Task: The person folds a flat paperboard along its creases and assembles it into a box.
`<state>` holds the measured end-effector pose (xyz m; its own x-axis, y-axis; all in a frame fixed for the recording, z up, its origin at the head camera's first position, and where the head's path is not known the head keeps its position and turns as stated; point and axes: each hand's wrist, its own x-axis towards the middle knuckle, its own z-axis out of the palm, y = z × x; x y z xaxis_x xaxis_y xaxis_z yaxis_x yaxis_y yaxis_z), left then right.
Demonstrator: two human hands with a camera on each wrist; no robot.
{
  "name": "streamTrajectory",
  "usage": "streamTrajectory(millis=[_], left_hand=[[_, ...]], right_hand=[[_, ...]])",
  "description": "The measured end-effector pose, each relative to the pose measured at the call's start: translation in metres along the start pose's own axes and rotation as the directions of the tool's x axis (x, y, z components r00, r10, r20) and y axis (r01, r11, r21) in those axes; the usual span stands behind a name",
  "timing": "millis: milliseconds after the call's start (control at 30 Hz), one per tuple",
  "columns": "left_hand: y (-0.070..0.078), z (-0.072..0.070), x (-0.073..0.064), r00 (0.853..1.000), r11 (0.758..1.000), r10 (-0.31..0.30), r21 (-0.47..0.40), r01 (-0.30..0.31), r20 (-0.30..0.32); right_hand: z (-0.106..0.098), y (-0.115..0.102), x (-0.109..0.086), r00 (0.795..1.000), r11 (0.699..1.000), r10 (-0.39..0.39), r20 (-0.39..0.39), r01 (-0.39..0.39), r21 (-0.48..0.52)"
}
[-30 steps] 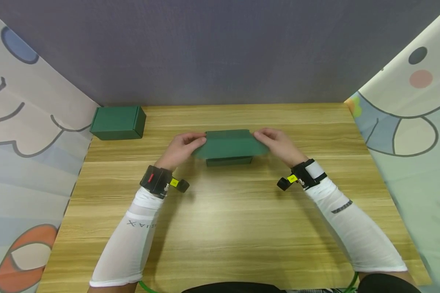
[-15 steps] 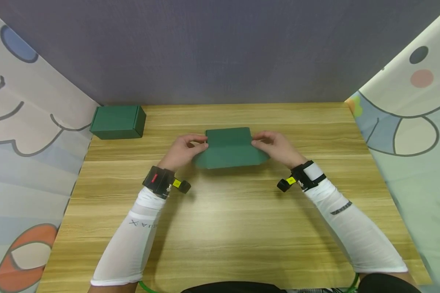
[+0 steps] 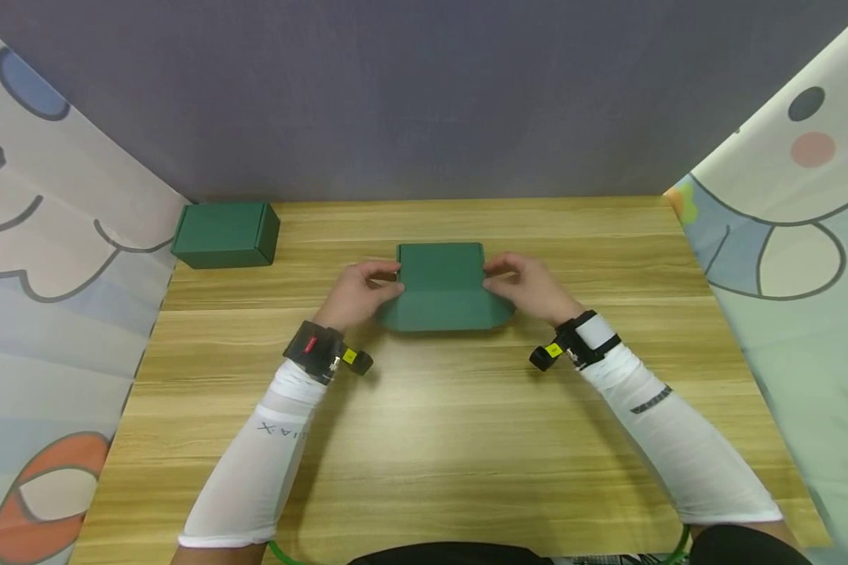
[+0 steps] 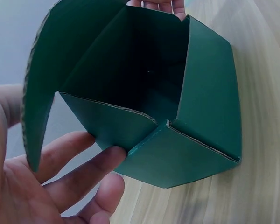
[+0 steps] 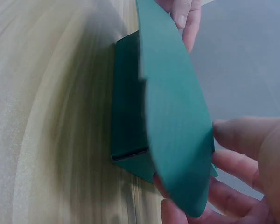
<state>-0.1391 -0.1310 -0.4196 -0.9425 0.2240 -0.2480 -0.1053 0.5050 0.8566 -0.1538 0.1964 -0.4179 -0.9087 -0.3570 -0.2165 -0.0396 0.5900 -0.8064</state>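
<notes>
A green cardboard box (image 3: pixel 441 265) sits mid-table between the hands, its lid part-lowered. The lid's wide front flap (image 3: pixel 445 311) slants out toward the person. My left hand (image 3: pixel 356 294) holds the lid's left side, thumb on the upper face. In the left wrist view the box is open at the front, its dark inside (image 4: pixel 154 79) visible, and fingertips (image 4: pixel 114 156) touch the side wall. My right hand (image 3: pixel 530 290) holds the lid's right side. The right wrist view shows its thumb on the lid and fingers behind the flap's rounded end (image 5: pixel 186 186).
A second green box (image 3: pixel 226 235), closed, stands at the back left of the wooden table (image 3: pixel 452 447). A grey wall (image 3: pixel 424 102) rises behind the table. Printed cartoon sheets (image 3: pixel 784 235) flank both sides.
The lid's front flap has tipped down toward the person and now covers the box front in the head view. Both hands have shifted slightly toward the person along the lid's sides.
</notes>
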Motion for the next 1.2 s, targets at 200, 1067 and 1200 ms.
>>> streamTrajectory(millis=[200,1067,1200], left_hand=[[0.001,0.003,-0.001,1.0,1.0,0.019,0.011,-0.019,-0.018],[-0.005,0.016,-0.002,0.994,0.997,-0.055,-0.058,0.049,-0.098],[-0.005,0.018,-0.005,0.993,0.998,-0.054,-0.032,0.051,-0.103]], right_hand=[[0.001,-0.002,0.001,1.0,1.0,0.002,-0.016,-0.003,-0.013],[0.017,-0.002,-0.001,0.993,0.999,0.035,-0.109,-0.031,0.039],[0.021,0.001,-0.004,0.994,0.998,0.055,-0.096,-0.051,0.047]])
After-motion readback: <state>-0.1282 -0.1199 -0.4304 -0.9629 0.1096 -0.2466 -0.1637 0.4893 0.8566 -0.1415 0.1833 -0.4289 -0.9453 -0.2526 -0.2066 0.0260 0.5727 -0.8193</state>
